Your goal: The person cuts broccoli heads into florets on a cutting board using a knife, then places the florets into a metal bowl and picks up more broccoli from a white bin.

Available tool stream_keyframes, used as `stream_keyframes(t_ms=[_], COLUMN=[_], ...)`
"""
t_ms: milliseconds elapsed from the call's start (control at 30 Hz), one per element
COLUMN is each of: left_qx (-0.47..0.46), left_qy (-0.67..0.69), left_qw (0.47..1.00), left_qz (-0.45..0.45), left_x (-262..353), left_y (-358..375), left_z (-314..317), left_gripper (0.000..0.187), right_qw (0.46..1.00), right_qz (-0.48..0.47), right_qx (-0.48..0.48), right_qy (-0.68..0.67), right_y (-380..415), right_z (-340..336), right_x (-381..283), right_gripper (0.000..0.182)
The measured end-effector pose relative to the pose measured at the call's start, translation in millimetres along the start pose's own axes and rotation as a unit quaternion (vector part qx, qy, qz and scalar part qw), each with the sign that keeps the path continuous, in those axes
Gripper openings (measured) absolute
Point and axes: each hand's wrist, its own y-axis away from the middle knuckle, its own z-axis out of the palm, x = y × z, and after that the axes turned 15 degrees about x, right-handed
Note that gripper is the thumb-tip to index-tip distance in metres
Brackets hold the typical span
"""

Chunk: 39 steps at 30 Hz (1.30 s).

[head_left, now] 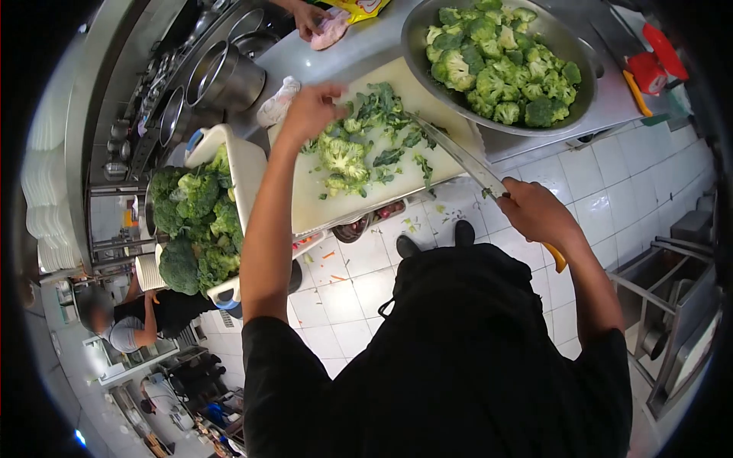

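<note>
In the head view my right hand (pixel 534 211) grips a large kitchen knife (pixel 462 159) with a yellow handle. The blade reaches left over the cutting board (pixel 305 210), its tip near leafy broccoli trimmings (pixel 382 103). My left hand (pixel 311 113) is raised over the board's left side, fingers stretched out and slightly blurred, with nothing visible in them. Below it, a pale-green piece of broccoli (pixel 341 155) lies among scraps and leaves. Cut florets fill a wide steel bowl (pixel 412 47) at the board's upper right. Whole broccoli heads (pixel 200 198) are heaped in a white crate (pixel 241 172) on the left.
Another person's hand (pixel 308 19) rests on a pink cloth (pixel 330 29) across the counter. A white cloth (pixel 279 101) and steel pots (pixel 225 76) stand by the board's left. Scraps litter the tiled floor (pixel 340 298). A person (pixel 137 317) works at far left.
</note>
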Motion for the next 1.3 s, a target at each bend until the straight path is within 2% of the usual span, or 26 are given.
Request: stream_keyframes(t_ms=[100,167,267,300,400,500,600,700,800,933,967,1067,1167,1300], left_qx=[0.030,0.058,-0.010,-0.008,-0.011,-0.040,0.015,0.095,0.055,0.048,0.029,-0.008,-0.028,0.000], left_qy=[-0.060,-0.083,-0.069,-0.046,0.020,0.137,0.204,0.206,0.185,0.033,0.070,-0.002,0.037,0.065], left_qw=[0.996,0.991,0.990,0.989,0.983,0.950,0.940,0.944,0.957,0.992,0.990,0.999,0.997,0.996], left_qz=[-0.053,-0.085,-0.125,-0.141,-0.181,-0.276,-0.272,-0.240,-0.217,-0.114,-0.115,-0.046,-0.061,-0.058], left_x=[-34,-57,-66,-68,-68,-64,-63,-46,-16,8,3,20,14,14], left_y=[22,23,20,19,16,15,12,7,3,15,20,32,34,38], left_z=[35,48,50,49,44,34,37,40,46,81,90,77,77,81], left_gripper=[0.060,0.067,0.076,0.073,0.066,0.050,0.039,0.036,0.037,0.045,0.050,0.056,0.059,0.055], right_qw=[1.000,1.000,0.999,0.999,0.992,0.997,0.998,0.999,0.998,0.998,0.998,0.998,0.998,0.998], right_qz=[-0.014,0.013,0.022,0.021,-0.068,-0.027,-0.029,-0.012,-0.039,-0.036,-0.031,-0.031,-0.034,-0.032], right_qx=[0.007,-0.023,-0.033,-0.029,0.095,0.073,0.060,0.005,0.015,-0.004,-0.007,-0.009,-0.005,-0.008], right_qy=[-0.014,-0.007,0.006,0.009,0.048,0.019,0.018,0.040,0.041,0.044,0.050,0.050,0.046,0.056], right_y=[-1,-4,-10,-11,-7,-5,-4,0,7,8,7,9,11,8], right_z=[3,-3,-4,-2,13,7,8,-1,-5,-8,-7,-1,1,-2], right_x=[7,-3,-12,-12,-2,-5,-3,-15,-21,-23,-22,-13,-12,-17], right_gripper=[0.026,0.025,0.025,0.025,0.023,0.022,0.023,0.026,0.027,0.026,0.026,0.024,0.023,0.023])
